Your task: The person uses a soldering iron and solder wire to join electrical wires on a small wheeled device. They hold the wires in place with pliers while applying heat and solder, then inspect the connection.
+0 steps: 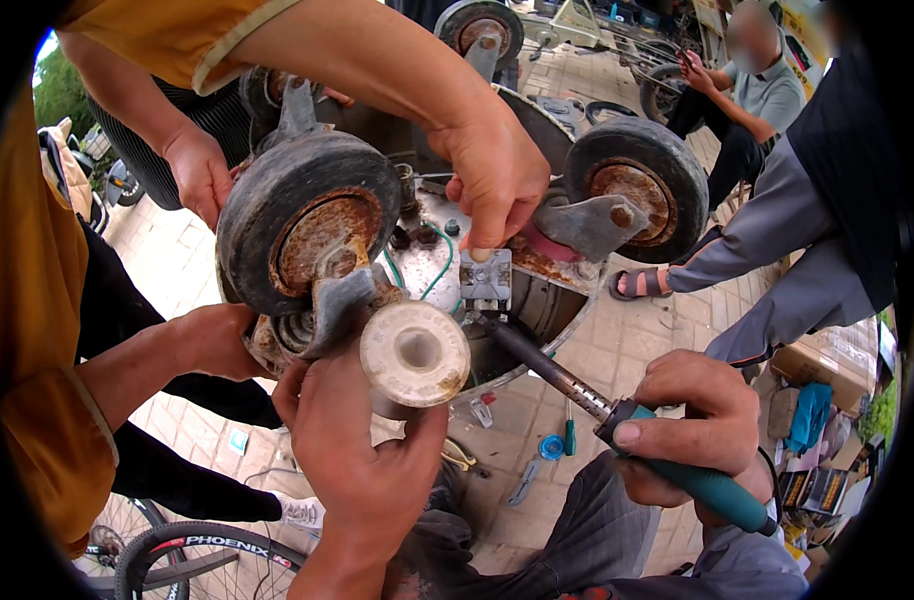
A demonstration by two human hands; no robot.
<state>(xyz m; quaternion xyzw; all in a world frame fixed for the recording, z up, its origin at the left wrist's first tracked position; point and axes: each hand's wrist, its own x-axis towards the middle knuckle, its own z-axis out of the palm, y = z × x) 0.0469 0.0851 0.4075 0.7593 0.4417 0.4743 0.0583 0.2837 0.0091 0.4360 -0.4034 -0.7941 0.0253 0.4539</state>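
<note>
The right hand [692, 425] wraps firmly around the iron [582, 393], its tip at the lower edge of a metal block [487, 272] that a co-worker [492, 175] holds from above. The left hand [362, 430] curls closed round a pale spool [385, 362], near the left wheel [312, 225].

Trousers [572, 530] are dk gry, L hand [362, 440] bare.

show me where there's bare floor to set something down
Barest: the paving between the soldering iron and the sandaled foot, with a few small specks. Crowded: around the metal block, hemmed in by the iron, a helper's hand and green wires; also below, where a blue disc, flat tool and teal-handled screwdriver lie.
</note>
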